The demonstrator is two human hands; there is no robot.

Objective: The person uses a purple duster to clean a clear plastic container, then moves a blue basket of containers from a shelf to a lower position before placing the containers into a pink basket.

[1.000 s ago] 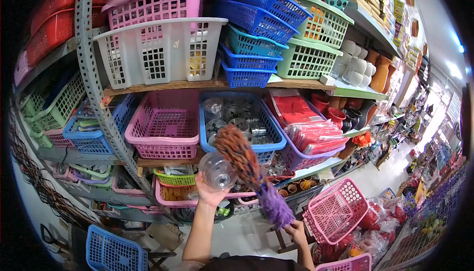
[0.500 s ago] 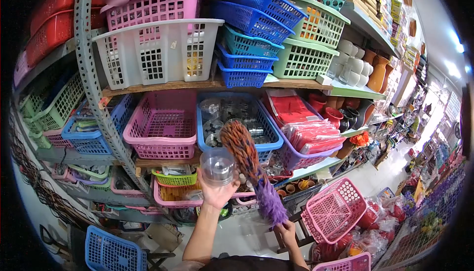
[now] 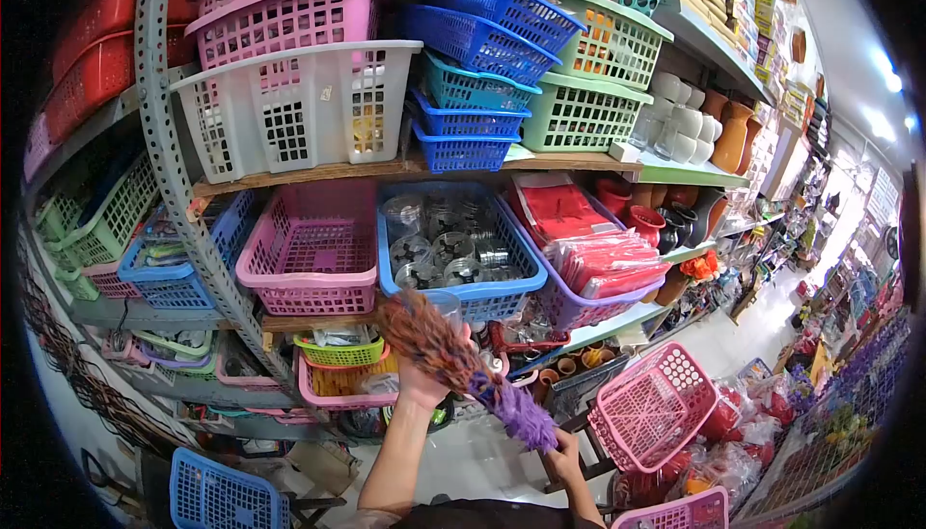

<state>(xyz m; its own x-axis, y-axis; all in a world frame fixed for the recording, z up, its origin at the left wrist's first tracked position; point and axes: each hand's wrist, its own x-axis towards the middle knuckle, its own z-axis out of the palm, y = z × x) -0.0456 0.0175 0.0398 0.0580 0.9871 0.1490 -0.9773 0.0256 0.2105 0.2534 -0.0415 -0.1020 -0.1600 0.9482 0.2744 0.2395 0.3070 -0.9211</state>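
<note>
My left hand (image 3: 421,389) is raised in front of the shelf, holding a clear round plastic container (image 3: 448,305) that is mostly covered now. Across it lies a fluffy duster (image 3: 473,372), brown and orange at its far end and purple near the base. At the lower right, my right hand (image 3: 562,454) is closed round the duster's base end. Just beyond the container sits a blue basket (image 3: 517,290) with several similar clear round containers (image 3: 451,247) inside.
Left of the blue basket stands a pink basket (image 3: 318,296); a purple basket (image 3: 579,315) with red packets is on its right. Stacked baskets fill the upper shelf (image 3: 318,178). A metal post (image 3: 159,95) rises at left. Another pink basket (image 3: 652,404) stands low at right.
The duster's brown end has swung left and down, over the container and part of my left hand. The view has shifted slightly, and both hands keep their holds.
</note>
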